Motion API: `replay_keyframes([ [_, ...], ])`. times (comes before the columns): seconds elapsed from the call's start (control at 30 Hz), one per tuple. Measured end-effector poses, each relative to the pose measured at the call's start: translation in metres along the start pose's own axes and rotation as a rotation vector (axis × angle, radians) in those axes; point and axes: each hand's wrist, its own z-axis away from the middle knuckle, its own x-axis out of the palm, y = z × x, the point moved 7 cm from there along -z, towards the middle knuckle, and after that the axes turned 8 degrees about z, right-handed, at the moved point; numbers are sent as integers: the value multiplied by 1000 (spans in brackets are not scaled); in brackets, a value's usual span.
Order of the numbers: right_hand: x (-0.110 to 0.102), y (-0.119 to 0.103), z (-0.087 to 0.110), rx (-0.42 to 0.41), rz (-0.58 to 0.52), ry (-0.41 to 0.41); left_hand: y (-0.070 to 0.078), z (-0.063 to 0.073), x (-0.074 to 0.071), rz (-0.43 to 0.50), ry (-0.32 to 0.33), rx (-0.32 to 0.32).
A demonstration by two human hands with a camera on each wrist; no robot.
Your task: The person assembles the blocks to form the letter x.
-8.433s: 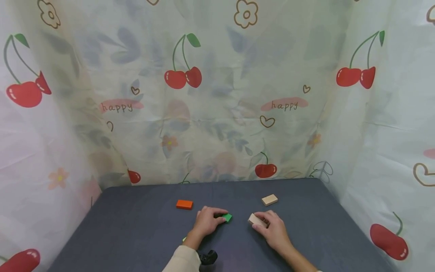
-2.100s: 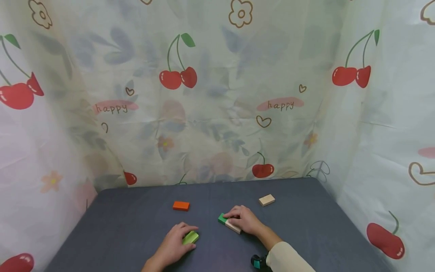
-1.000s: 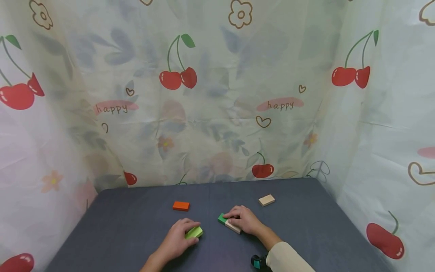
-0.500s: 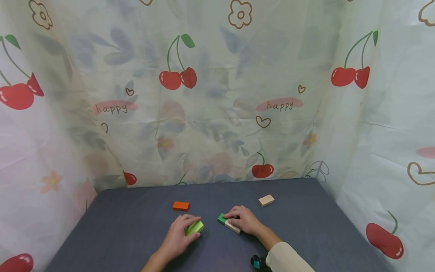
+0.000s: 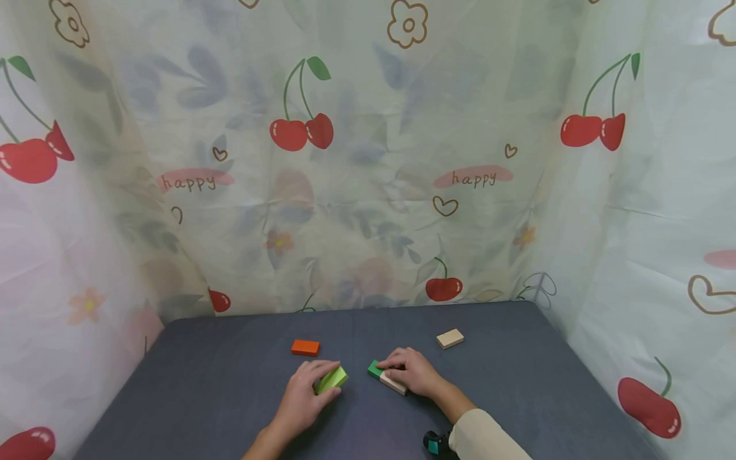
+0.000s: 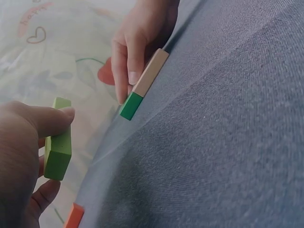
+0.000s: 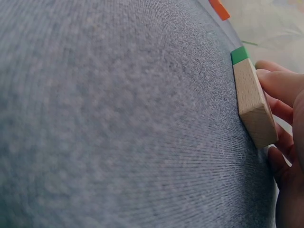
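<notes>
My left hand grips a lime-green block between thumb and fingers. The left wrist view has this block tilted and raised off the tabletop, left of the other blocks. My right hand holds a plain wooden block lying on the table, its fingers and thumb along the block's sides. Against the far end of that wooden block sits a dark green block, end to end in one line. One fingertip of the right hand reaches the green block. My right fingers partly cover both blocks in the head view.
An orange block lies behind the left hand. A second plain wooden block lies at the back right. The dark grey cloth-covered table is enclosed by a patterned curtain. A black wrist device shows at the right sleeve.
Earlier the green and wooden blocks were apart in separate hands; now they lie end to end. The left hand has taken the lime-green block and moved it forward and right, tilting it.
</notes>
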Motion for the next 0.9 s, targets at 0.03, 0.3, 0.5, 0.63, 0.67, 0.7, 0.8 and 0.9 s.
replay_keyframes([
  [0.03, 0, 0, 0, 0, 2, 1, -1, 0, 0, 7, 14, -4],
  [0.3, 0, -1, 1, 5, 7, 10, 0, 1, 3, 60, 116, 46],
  [0.5, -1, -2, 1, 3, 2, 10, -1, 0, 8, 66, 134, 35],
  [0.63, 0, -1, 1, 5, -2, 7, -3, -2, 13, 86, 113, -5],
  [0.67, 0, -1, 1, 6, -2, 7, -3, -2, 14, 92, 110, -11],
  [0.7, 1, -1, 1, 7, -2, 7, -3, -2, 15, 99, 107, -19],
  [0.8, 1, 0, 1, 11, -3, 8, -3, -3, 18, 115, 104, -30],
  [0.9, 0, 0, 1, 16, -1, 9, -3, -5, 21, 114, 102, -30],
])
